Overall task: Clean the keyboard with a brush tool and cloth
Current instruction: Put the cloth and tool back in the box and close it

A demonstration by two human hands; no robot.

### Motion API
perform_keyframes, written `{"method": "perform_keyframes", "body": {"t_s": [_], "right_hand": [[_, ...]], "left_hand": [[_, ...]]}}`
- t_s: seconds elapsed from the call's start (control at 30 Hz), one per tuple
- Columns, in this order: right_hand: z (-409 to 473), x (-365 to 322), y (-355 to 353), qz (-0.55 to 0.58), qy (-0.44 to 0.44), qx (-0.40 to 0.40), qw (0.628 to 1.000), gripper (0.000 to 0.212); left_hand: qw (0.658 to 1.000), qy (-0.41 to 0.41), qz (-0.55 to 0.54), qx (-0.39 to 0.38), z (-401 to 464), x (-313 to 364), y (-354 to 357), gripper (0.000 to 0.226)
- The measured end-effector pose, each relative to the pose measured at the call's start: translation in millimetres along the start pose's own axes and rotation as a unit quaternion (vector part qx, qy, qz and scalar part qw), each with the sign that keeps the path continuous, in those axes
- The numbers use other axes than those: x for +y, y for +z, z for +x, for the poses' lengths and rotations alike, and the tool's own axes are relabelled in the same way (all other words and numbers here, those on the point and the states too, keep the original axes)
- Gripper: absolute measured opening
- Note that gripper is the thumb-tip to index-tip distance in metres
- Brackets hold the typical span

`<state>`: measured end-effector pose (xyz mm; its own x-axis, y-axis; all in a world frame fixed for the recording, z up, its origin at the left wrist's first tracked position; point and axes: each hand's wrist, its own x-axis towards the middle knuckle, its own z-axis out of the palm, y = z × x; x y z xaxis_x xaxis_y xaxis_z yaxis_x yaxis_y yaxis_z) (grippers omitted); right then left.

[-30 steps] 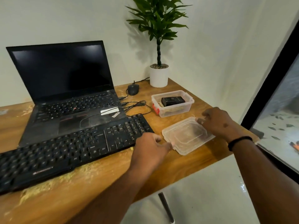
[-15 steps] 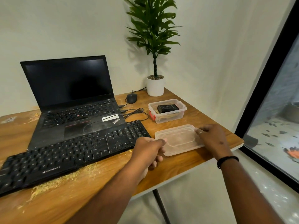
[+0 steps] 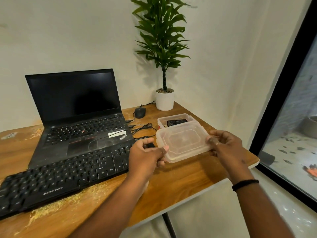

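Gripping clear lid (image 3: 184, 141) by both ends, left hand (image 3: 145, 155) and right hand (image 3: 226, 145) pinching tight, lifting above tabletop (image 3: 180, 182); keyboard (image 3: 65, 172) lying just left of left grip.

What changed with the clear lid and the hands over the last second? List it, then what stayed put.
The clear lid, flat on the table a second ago, is now lifted and tilted in front of the container. The left hand and right hand now grip its ends. The keyboard, laptop and container stayed put.
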<state>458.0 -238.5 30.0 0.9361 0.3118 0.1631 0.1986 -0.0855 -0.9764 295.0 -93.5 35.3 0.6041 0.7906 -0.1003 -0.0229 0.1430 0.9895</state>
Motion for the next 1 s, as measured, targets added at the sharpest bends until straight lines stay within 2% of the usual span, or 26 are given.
{"method": "perform_keyframes", "body": {"t_s": [0.1, 0.2, 0.27, 0.37, 0.47, 0.57, 0.7, 0.8, 1.0], "right_hand": [[26, 9, 14, -0.044, -0.011, -0.018, 0.999, 0.019], [62, 12, 33, -0.073, -0.047, 0.010, 0.996, 0.015], [86, 5, 47, -0.092, -0.071, 0.035, 0.993, 0.010], [123, -7, 67, -0.103, -0.079, 0.067, 0.989, 0.024], [149, -5, 82, -0.092, -0.076, 0.075, 0.990, 0.026], [158, 15, 95, -0.133, -0.086, 0.058, 0.986, 0.028], [164, 30, 93, -0.224, -0.130, 0.045, 0.965, 0.022], [165, 30, 89, -0.218, -0.133, 0.040, 0.966, 0.012], [160, 33, 89, -0.183, -0.090, 0.065, 0.977, 0.008]], "left_hand": [[0.999, 0.000, 0.044, 0.002, 32, 4, 8, 0.030], [0.998, 0.018, 0.054, 0.027, 67, 15, 20, 0.017], [0.997, 0.021, 0.059, 0.047, 89, 24, 30, 0.018], [0.994, 0.020, 0.079, 0.070, 124, 33, 43, 0.021], [0.988, 0.019, 0.117, 0.095, 144, 35, 51, 0.023], [0.984, 0.002, 0.144, 0.104, 159, 29, 49, 0.024], [0.984, -0.032, 0.148, 0.096, 172, 19, 44, 0.030], [0.989, -0.054, 0.122, 0.066, 173, 18, 42, 0.034], [0.990, -0.063, 0.120, 0.037, 173, 17, 40, 0.033]]}}
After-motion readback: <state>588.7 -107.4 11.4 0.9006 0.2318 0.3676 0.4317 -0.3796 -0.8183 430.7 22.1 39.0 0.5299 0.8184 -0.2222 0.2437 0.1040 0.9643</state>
